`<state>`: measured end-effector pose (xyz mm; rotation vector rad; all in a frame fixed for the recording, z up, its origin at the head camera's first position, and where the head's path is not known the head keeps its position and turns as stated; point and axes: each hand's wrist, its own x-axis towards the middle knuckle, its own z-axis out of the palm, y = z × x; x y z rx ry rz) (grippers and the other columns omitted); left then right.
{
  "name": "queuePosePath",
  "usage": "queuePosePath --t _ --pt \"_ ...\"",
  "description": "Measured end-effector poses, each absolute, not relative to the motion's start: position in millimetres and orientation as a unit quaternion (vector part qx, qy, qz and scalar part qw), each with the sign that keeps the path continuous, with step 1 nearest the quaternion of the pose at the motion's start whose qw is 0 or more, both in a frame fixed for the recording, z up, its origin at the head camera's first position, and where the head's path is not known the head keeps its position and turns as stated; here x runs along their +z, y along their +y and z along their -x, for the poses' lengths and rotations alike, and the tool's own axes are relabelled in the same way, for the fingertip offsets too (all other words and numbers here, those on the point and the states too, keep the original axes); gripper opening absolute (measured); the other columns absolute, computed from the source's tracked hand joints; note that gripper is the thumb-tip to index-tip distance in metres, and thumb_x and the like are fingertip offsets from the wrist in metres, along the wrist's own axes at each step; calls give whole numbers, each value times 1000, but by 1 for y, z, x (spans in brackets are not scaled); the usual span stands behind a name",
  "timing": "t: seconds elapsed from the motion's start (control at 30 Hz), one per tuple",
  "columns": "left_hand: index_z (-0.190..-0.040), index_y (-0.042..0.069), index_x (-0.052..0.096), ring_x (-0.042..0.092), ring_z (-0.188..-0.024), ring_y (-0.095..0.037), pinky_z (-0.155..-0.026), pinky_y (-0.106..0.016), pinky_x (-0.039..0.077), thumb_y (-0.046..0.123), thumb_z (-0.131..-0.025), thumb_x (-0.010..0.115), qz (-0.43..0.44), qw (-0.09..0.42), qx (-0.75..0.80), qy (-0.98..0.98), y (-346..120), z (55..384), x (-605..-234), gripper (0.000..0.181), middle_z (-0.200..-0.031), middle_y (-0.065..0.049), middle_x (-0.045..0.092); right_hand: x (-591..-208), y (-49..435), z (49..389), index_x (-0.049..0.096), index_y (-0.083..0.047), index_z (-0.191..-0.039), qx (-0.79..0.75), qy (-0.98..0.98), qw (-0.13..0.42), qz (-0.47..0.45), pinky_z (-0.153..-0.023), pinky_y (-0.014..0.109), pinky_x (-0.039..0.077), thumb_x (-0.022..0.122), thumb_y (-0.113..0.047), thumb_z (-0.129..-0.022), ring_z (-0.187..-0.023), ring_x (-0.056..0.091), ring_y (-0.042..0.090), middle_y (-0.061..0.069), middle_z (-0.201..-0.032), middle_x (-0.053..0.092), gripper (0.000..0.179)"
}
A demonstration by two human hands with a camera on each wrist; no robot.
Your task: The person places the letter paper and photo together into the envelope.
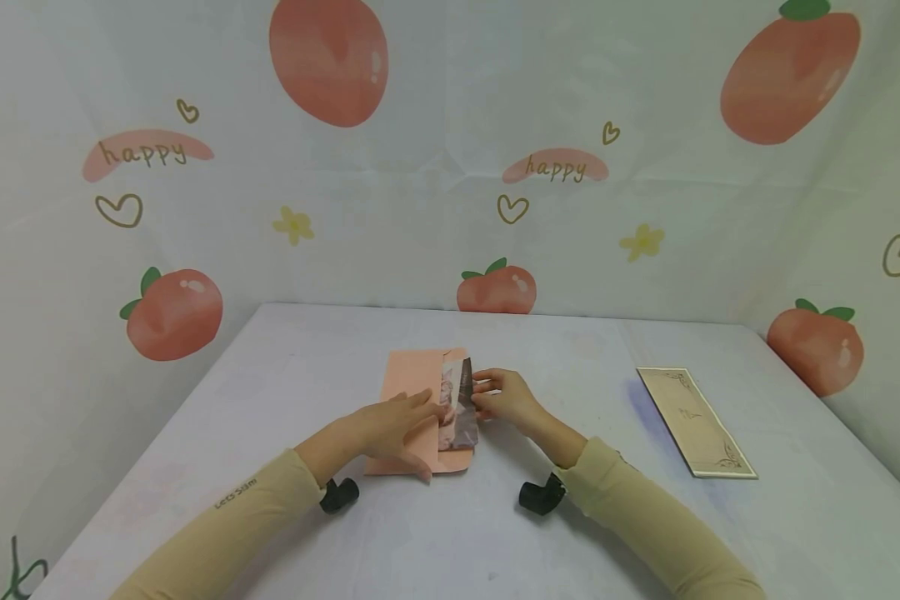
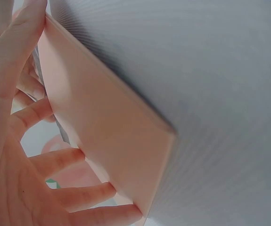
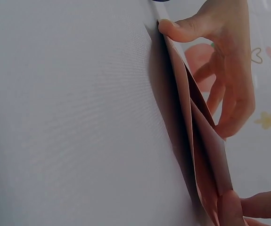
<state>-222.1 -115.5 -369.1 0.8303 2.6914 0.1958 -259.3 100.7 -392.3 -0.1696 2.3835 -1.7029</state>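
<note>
Left hand (image 1: 397, 425): not gripping, fingers spread across the pink envelope (image 1: 407, 375) and touching it, thumb at its near edge.
Pink envelope: beneath the left hand's fingers, lying on the table (image 1: 487, 542), its mouth facing the right hand (image 1: 512, 400).
Picture card (image 1: 465, 425): between the two hands, partly inside the envelope; its left part is hidden there, and the print is perhaps a photo, too small to make out.
Right hand: pinching the picture card's outer edge; the right wrist view cuts it off, showing mostly fingertips.
Tan card (image 1: 696, 423): well to the right of the right hand, its lettering unreadable.
Black wrist pieces (image 1: 542, 495): just below each hand, partly hidden by the sleeves (image 1: 645, 517).
</note>
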Motion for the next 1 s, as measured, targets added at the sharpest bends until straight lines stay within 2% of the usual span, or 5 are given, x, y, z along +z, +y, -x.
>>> queuePosePath --t 0.37,0.87,1.0 --pt "-139 28 35 27 -136 -50 -99 -61 38 65 -69 69 -292 160 70 940 -115 222 -369 86 -156 -10 20 -392 97 259 53 9 -123 -578 808 97 59 -59 24 56 57 6 -85 -58 58 5 23 -103 63 38" --pt "-139 28 35 27 -136 -49 -100 -61 37 66 -69 68 -298 158 69 939 -116 223 -370 86 -156 -12 20 -395 95 261 52 8 -124 -574 810 103 63 -62 25 57 57 7 -87 -62 60 6 25 -108 61 37" --pt "-135 29 37 27 -135 -50 -100 -61 38 65 -69 68 -304 156 72 937 -116 223 -369 82 -156 -13 21 -396 93 261 53 8 -123 -577 808 104 63 -63 26 57 57 7 -86 -64 60 7 25 -108 61 37"
